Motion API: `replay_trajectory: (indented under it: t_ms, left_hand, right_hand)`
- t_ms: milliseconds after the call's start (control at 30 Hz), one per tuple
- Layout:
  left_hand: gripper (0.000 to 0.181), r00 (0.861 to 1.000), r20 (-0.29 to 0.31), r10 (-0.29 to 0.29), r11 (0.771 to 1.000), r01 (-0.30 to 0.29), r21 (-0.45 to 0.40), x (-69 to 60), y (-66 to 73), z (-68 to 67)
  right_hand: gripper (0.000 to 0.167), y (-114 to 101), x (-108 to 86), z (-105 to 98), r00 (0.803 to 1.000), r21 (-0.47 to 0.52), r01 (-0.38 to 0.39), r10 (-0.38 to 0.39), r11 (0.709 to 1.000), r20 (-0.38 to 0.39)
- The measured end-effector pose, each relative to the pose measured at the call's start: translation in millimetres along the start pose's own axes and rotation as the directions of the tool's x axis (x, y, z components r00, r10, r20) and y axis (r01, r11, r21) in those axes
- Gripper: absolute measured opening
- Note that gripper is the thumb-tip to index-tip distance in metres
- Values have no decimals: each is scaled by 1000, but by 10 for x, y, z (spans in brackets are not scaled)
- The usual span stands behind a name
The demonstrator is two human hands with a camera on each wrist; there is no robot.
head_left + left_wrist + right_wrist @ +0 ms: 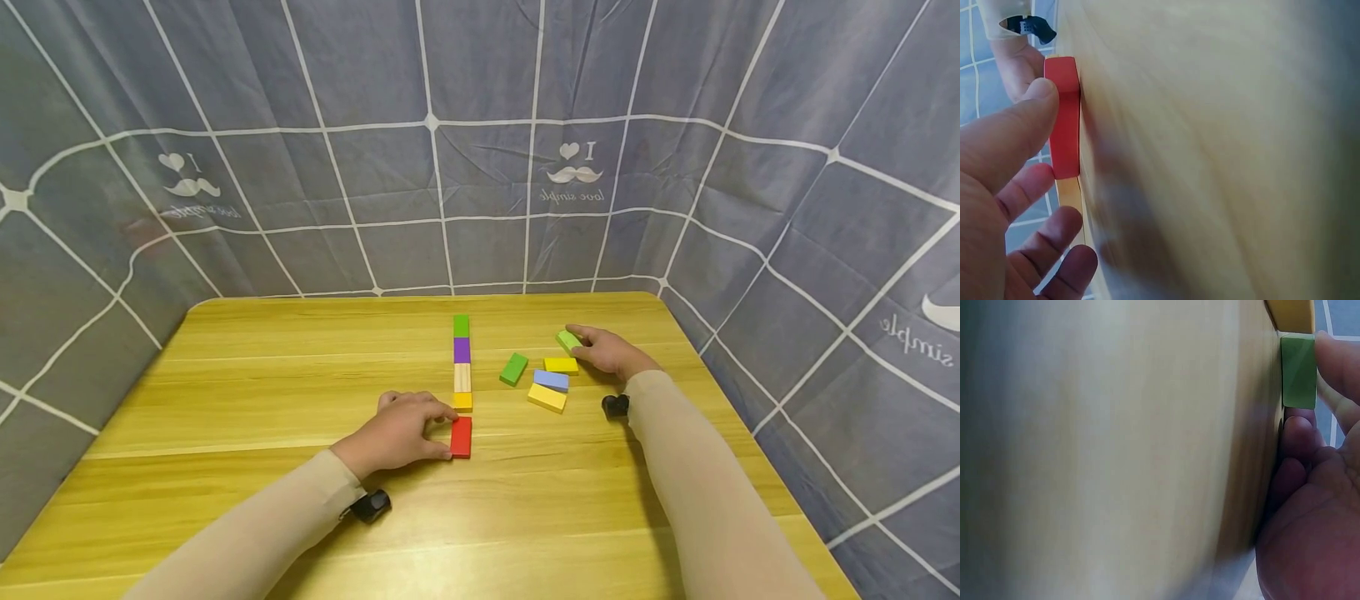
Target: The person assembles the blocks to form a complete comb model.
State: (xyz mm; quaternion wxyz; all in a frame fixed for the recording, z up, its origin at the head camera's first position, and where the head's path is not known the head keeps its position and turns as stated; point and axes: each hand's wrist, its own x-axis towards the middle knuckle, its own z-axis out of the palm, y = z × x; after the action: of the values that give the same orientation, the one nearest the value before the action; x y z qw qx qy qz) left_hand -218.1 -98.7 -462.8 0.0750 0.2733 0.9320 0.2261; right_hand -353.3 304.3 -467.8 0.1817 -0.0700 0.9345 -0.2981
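On the wooden table, my left hand (405, 429) pinches a red block (461, 437) by its ends between thumb and index finger. The same red block (1065, 119) lies flat under the thumb in the left wrist view. Just beyond it, across a small gap, runs a straight row: an orange block (462, 402), a pale wood block (462, 377), a purple block (461, 350) and a green block (461, 326). At the right, my right hand (609, 350) holds a light green block (568, 342) between thumb and fingers; its end (1299, 372) shows in the right wrist view.
Between the row and my right hand lie a green block (513, 369), a yellow block (561, 365), a blue block (551, 381) and another yellow block (547, 397). A grey checked curtain (480, 167) stands along the back and sides of the table (262, 375).
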Motion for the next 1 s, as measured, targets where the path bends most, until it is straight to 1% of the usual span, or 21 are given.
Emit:
replay_trajectory:
  t_ms: [200, 400, 1000]
  left_hand:
    - [52, 999, -28, -23, 1000, 23, 18, 24, 24, 7]
    - [52, 999, -29, -42, 999, 43, 28, 43, 23, 16]
    - [53, 997, -49, -57, 997, 59, 42, 83, 12, 38]
  right_hand:
    - [67, 10, 10, -1, 1000, 5, 3, -3, 1000, -1]
    - [66, 10, 6, -5, 1000, 8, 9, -9, 1000, 0]
    - [66, 32, 18, 4, 1000, 15, 10, -10, 1000, 1]
